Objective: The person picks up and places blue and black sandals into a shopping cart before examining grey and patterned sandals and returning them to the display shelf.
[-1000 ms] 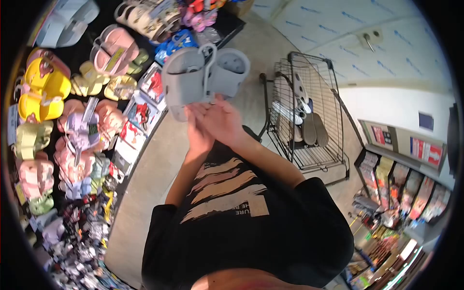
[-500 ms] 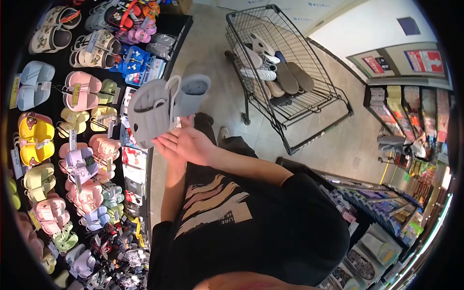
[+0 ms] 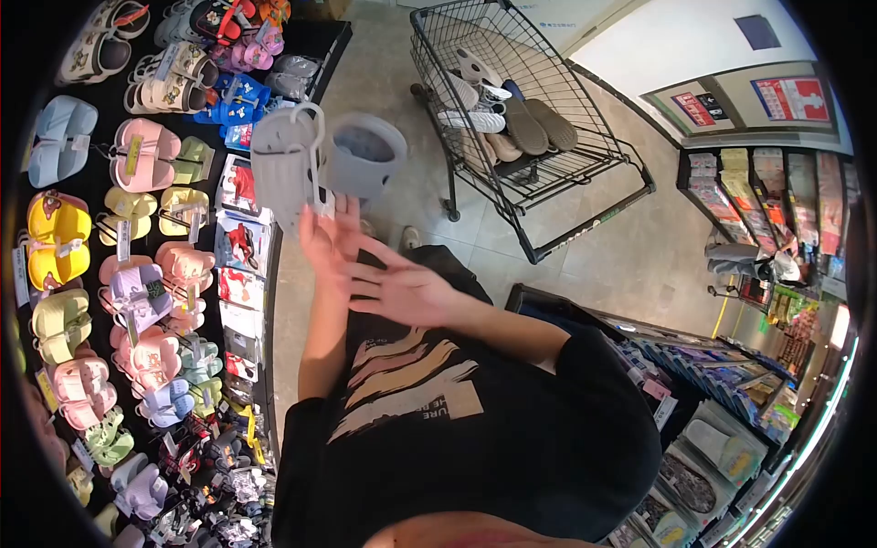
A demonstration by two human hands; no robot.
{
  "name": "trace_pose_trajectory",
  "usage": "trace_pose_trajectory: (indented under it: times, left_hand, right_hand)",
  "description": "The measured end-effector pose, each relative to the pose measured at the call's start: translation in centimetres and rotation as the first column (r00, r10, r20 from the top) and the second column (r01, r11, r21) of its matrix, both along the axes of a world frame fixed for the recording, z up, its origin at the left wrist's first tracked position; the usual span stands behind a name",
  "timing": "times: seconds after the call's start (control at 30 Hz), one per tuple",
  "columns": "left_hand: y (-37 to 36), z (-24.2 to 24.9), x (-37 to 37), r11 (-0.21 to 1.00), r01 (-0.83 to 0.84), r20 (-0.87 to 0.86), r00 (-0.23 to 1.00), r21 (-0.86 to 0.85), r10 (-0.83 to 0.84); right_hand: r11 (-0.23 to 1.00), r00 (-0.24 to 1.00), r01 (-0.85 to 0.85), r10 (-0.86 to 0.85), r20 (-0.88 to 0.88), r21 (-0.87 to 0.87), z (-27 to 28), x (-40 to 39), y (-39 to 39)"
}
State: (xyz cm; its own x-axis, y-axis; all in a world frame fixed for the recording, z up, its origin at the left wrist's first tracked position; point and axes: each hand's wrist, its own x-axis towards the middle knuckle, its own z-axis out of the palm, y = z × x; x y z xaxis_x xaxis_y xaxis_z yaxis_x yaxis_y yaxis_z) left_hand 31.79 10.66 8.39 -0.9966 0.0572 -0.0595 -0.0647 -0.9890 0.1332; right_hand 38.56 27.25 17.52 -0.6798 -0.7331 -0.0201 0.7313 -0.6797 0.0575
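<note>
My left hand (image 3: 327, 239) is raised with its fingers around the lower end of a pair of grey clogs (image 3: 281, 164). One clog has its pale strap standing up. The other clog (image 3: 365, 155) turns its rounded opening toward me and looks blurred. A small white tag shows at my fingertips. My right hand (image 3: 406, 290) is open beside my left wrist, fingers spread and pointing left, with nothing in it.
A display wall of paired slippers and clogs (image 3: 146, 155) runs along the left. Ahead stands a black wire shopping cart (image 3: 585, 164) holding several shoes (image 3: 525, 126). Shelves of packaged goods (image 3: 767, 201) and a distant person (image 3: 781, 265) are at the right.
The grey clogs have turned and tilted in my left hand. My right hand has drawn back to the right and down, spreading its fingers. The view has shifted slightly.
</note>
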Motion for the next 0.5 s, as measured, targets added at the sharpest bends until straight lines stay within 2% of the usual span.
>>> trace_pose_trajectory:
  times: [0.03,0.07,0.1,0.13,0.17,0.2,0.23,0.27,0.3,0.37,0.4,0.43,0.5]
  left_hand:
    - [-0.4,-0.2,0.1,0.998,-0.070,0.143,0.987,0.000,0.069]
    - [0.1,2.4,-0.1,0.991,-0.130,0.224,0.967,0.033,0.119]
    - [-0.3,2.0,0.1,0.990,-0.138,0.218,0.968,0.033,0.128]
    - [-0.8,0.9,0.5,0.994,-0.104,0.262,0.959,-0.019,0.105]
    - [-1.8,0.2,1.2,0.994,-0.073,0.311,0.946,-0.079,0.094]
    - [-2.4,0.0,2.1,0.991,-0.090,0.312,0.943,-0.098,0.116]
    - [-2.3,-0.2,2.9,0.984,-0.015,0.317,0.946,-0.178,0.072]
    - [-2.0,-0.1,3.4,0.966,0.064,0.327,0.945,-0.249,0.021]
    - [-1.7,0.2,3.9,0.966,0.055,0.320,0.947,-0.251,0.029]
    - [-0.9,1.3,5.3,0.912,0.195,0.278,0.956,-0.362,-0.094]
    - [-0.6,0.7,6.0,0.903,0.225,0.315,0.943,-0.365,-0.108]
    - [-0.2,0.6,6.6,0.901,0.232,0.303,0.945,-0.367,-0.120]
    - [0.8,0.2,7.6,0.847,0.346,0.317,0.921,-0.403,-0.226]
  right_hand:
    - [0.992,0.988,-0.019,0.037,-0.147,0.124,-1.0,0.0,1.6]
    - [0.969,0.953,-0.020,0.093,-0.288,0.245,-1.7,-0.5,3.4]
    - [0.873,0.928,0.051,0.137,-0.345,0.484,-1.2,-1.2,4.8]
    - [0.701,0.843,0.215,0.218,-0.491,0.680,-1.2,-2.0,6.3]
    - [0.489,0.775,0.429,0.234,-0.587,0.760,-1.5,-2.4,7.3]
    - [0.288,0.707,0.593,0.259,-0.658,0.752,-2.8,-3.2,8.6]
    - [0.104,0.679,0.689,0.254,-0.689,0.717,-2.7,-4.2,9.2]
    - [0.063,0.672,0.720,0.187,-0.717,0.691,-3.2,-4.9,9.7]
    - [0.070,0.665,0.724,0.190,-0.722,0.686,-2.9,-5.2,9.1]
    - [-0.008,0.663,0.746,0.102,-0.742,0.665,-1.6,-5.9,7.3]
    - [0.043,0.692,0.708,0.161,-0.704,0.705,-2.7,-5.9,7.0]
    - [0.034,0.685,0.716,0.154,-0.712,0.697,-3.6,-5.7,6.6]
    - [0.257,0.775,0.570,0.147,-0.615,0.780,-5.5,-5.5,5.8]
